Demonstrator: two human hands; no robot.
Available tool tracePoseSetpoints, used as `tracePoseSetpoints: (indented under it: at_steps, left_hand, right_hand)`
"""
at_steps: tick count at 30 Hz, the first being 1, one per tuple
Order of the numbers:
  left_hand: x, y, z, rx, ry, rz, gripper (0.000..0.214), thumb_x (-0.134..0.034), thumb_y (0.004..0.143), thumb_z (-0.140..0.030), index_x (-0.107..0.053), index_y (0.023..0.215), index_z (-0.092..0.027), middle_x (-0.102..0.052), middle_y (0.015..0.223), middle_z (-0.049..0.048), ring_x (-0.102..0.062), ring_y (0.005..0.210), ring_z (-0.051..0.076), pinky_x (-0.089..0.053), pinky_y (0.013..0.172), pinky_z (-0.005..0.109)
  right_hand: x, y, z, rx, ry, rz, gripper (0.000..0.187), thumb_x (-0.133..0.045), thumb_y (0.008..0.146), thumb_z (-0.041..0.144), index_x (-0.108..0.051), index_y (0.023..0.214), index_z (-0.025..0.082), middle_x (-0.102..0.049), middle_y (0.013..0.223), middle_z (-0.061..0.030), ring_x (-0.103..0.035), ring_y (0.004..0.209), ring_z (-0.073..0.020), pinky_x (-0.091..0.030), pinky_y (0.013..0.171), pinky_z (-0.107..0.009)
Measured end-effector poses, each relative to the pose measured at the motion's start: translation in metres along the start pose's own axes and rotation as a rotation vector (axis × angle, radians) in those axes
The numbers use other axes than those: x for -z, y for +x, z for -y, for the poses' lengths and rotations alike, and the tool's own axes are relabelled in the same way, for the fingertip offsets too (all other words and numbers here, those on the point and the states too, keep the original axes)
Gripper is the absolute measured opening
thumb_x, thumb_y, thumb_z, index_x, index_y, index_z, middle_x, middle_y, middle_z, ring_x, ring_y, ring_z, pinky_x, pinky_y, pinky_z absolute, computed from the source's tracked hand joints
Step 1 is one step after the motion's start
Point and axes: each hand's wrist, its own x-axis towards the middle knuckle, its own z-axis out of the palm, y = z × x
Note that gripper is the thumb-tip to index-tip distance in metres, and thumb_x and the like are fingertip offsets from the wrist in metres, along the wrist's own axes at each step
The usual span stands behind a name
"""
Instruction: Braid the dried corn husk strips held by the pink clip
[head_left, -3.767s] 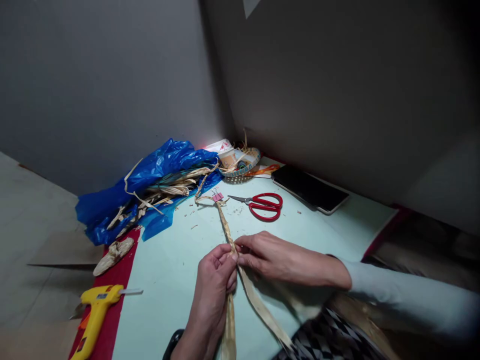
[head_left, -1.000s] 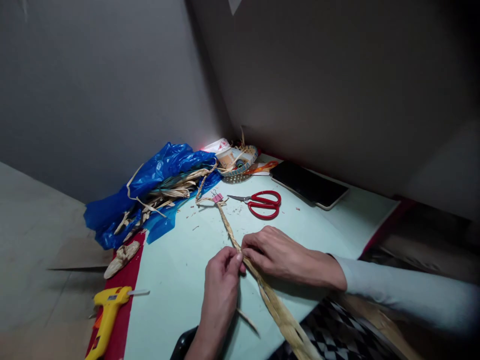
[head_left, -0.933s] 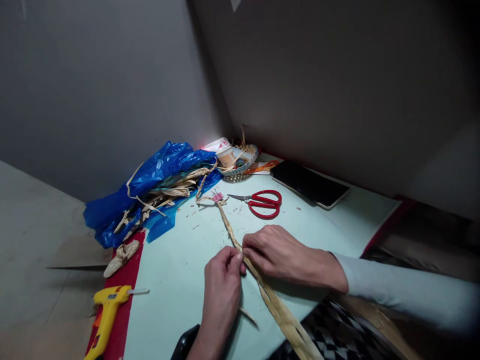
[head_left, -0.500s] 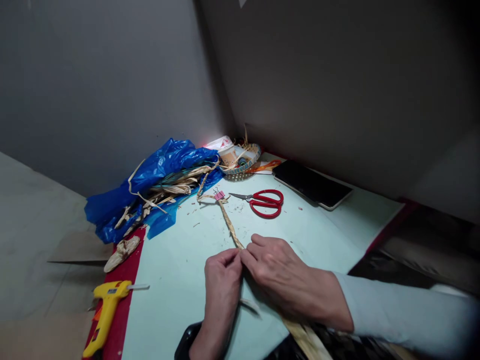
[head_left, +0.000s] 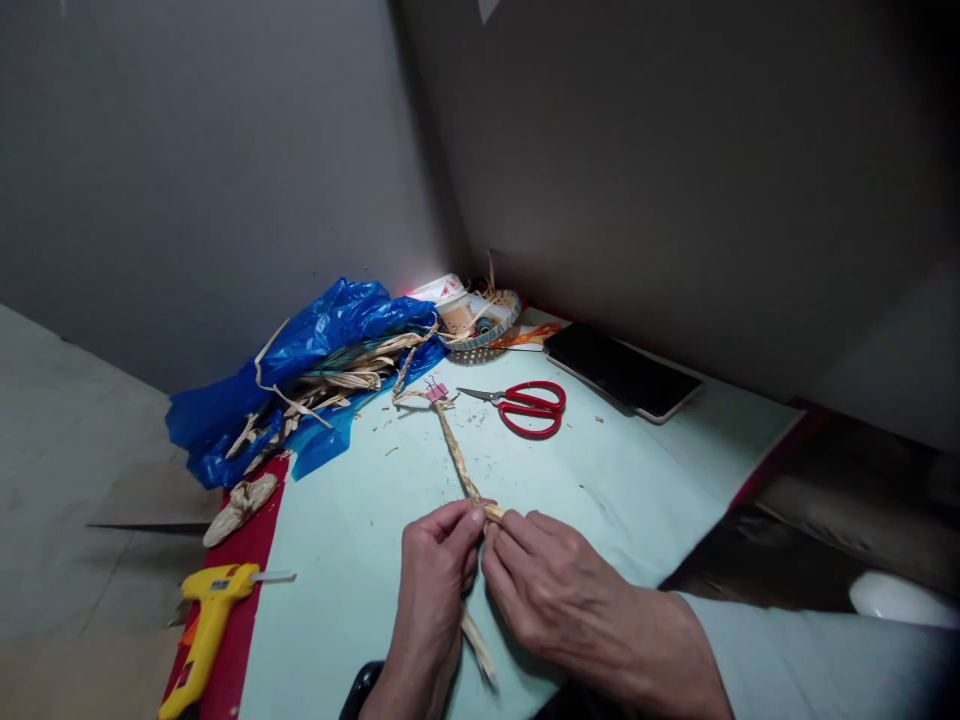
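Note:
A braid of dried tan leaf strips point(head_left: 452, 452) lies on a pale green sheet point(head_left: 360, 540), running from a pink binder clip point(head_left: 436, 391) toward me. My left hand point(head_left: 433, 580) pinches the braid's near end between thumb and fingers. My right hand point(head_left: 551, 595) touches it from the right and grips a loose strip point(head_left: 495, 513) at the same spot. A loose strip end point(head_left: 478, 648) hangs below my hands.
Red scissors point(head_left: 529, 408) lie beyond the braid, with a dark tablet point(head_left: 622, 372) behind them. A blue plastic bag point(head_left: 300, 355) with dried strips sits at the left, a small woven tray point(head_left: 480, 318) in the corner. A yellow glue gun point(head_left: 202, 625) rests on red cloth.
My right hand has drawn back toward me and turned, now pinching a strip at the braid's end. The long wide strips at the lower right are out of view.

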Motion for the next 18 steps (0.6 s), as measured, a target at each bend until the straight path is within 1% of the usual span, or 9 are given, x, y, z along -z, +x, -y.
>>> tracePoseSetpoints:
  at_steps: [2,3,4,6,8,11,13,15,18]
  left_hand:
    - [0.002,0.001,0.001,0.026,-0.006,-0.033,0.026,-0.08,0.063,-0.03,-0.076,0.079,-0.01,-0.049,0.049,-0.0047,-0.033,0.042,0.003,-0.025,0.041,0.015]
    - [0.003,0.001,0.001,0.032,-0.006,-0.042,0.026,-0.08,0.063,-0.03,-0.076,0.079,-0.01,-0.049,0.048,-0.0048,-0.032,0.04,0.002,-0.023,0.04,0.014]
    - [0.003,0.001,0.0,0.032,-0.01,-0.039,0.026,-0.08,0.063,-0.03,-0.076,0.08,-0.011,-0.052,0.049,-0.004,-0.035,0.041,0.002,-0.024,0.04,0.014]
    - [0.004,0.0,-0.001,0.033,-0.021,-0.02,0.026,-0.08,0.064,-0.03,-0.076,0.082,-0.011,-0.06,0.055,-0.0006,-0.044,0.044,0.004,-0.031,0.043,0.014]
    - [0.004,0.0,-0.002,0.029,-0.024,-0.002,0.027,-0.08,0.065,-0.029,-0.076,0.085,-0.012,-0.066,0.062,0.0024,-0.051,0.049,0.006,-0.037,0.048,0.015]
    - [0.005,0.001,-0.002,0.001,0.013,0.004,0.028,-0.078,0.067,-0.031,-0.076,0.089,-0.013,-0.069,0.064,0.0039,-0.054,0.051,0.008,-0.037,0.048,0.015]
    - [0.005,0.001,-0.001,-0.041,0.061,0.012,0.026,-0.076,0.069,-0.031,-0.075,0.087,-0.013,-0.07,0.065,0.0041,-0.055,0.053,0.009,-0.039,0.05,0.017]
    - [0.005,0.0,0.0,-0.071,0.116,0.013,0.022,-0.074,0.07,-0.03,-0.074,0.083,-0.012,-0.07,0.065,0.0041,-0.054,0.052,0.009,-0.041,0.052,0.018]
    - [0.004,-0.002,0.001,-0.084,0.156,0.0,0.019,-0.072,0.071,-0.029,-0.069,0.079,-0.012,-0.068,0.063,0.0028,-0.052,0.05,0.009,-0.038,0.05,0.019]
  right_hand:
    - [0.011,0.0,-0.009,-0.041,0.123,0.046,0.019,-0.047,0.084,0.006,-0.065,0.09,0.009,-0.066,0.083,-0.0124,-0.058,0.075,-0.0241,-0.043,0.066,-0.038]
    - [0.016,0.0,-0.016,-0.086,0.215,0.061,0.018,-0.048,0.088,0.012,-0.065,0.09,0.011,-0.066,0.082,-0.0106,-0.057,0.075,-0.0231,-0.043,0.068,-0.038]
    - [0.022,0.001,-0.024,-0.168,0.314,0.07,0.02,-0.047,0.092,0.02,-0.065,0.088,0.014,-0.065,0.08,-0.0084,-0.057,0.073,-0.0219,-0.042,0.069,-0.037]
    - [0.028,0.006,-0.041,-0.348,0.481,0.09,0.025,-0.044,0.096,0.028,-0.065,0.09,0.016,-0.065,0.08,-0.0071,-0.058,0.075,-0.0201,-0.042,0.07,-0.033]
    - [0.028,0.012,-0.055,-0.436,0.644,0.175,0.028,-0.046,0.096,0.035,-0.065,0.09,0.015,-0.066,0.08,-0.007,-0.058,0.076,-0.0192,-0.041,0.067,-0.029]
    - [0.018,0.022,-0.065,-0.411,0.93,0.333,0.031,-0.045,0.096,0.037,-0.065,0.088,0.014,-0.066,0.071,-0.0042,-0.058,0.069,-0.0166,-0.039,0.063,-0.025]
    - [0.012,0.026,-0.065,-0.388,1.028,0.386,0.03,-0.044,0.096,0.033,-0.065,0.087,0.014,-0.066,0.07,-0.0035,-0.058,0.067,-0.0152,-0.039,0.062,-0.024]
    - [0.007,0.027,-0.064,-0.383,1.011,0.421,0.028,-0.044,0.095,0.03,-0.064,0.084,0.014,-0.066,0.074,-0.0049,-0.058,0.07,-0.0156,-0.038,0.064,-0.024]
    - [0.004,0.025,-0.06,-0.399,0.937,0.422,0.025,-0.044,0.093,0.026,-0.063,0.082,0.014,-0.066,0.079,-0.0061,-0.057,0.074,-0.0165,-0.037,0.066,-0.025]
